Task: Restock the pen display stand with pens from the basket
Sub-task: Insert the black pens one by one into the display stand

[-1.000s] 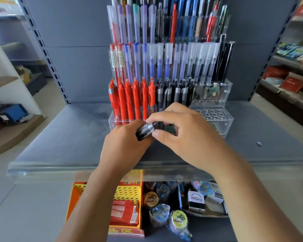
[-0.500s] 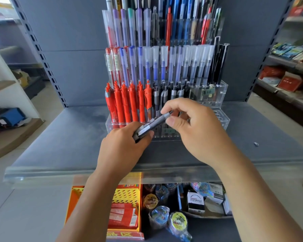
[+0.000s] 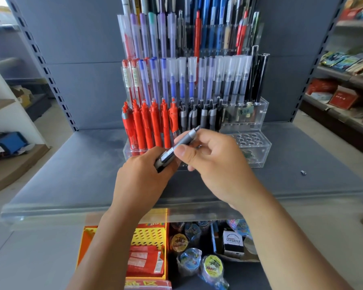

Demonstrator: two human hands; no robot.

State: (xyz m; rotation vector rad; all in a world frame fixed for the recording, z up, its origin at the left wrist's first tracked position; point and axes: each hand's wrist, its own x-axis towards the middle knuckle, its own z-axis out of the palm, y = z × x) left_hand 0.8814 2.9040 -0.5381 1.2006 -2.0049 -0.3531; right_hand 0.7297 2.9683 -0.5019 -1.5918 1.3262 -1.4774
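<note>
A grey pen [image 3: 177, 146] is pinched by the right hand [image 3: 216, 164] and gripped at its lower end by the left hand [image 3: 140, 178], just before the display stand [image 3: 258, 152].

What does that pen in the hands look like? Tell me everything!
The pen is slim, grey and black, plastic-looking, with a pale printed label round its barrel and a narrow tip. It is tilted, tip pointing up toward the display stand, and is not in a slot yet. The left hand grips its lower end and hides it. The right hand pinches its middle between thumb and forefinger.
</note>
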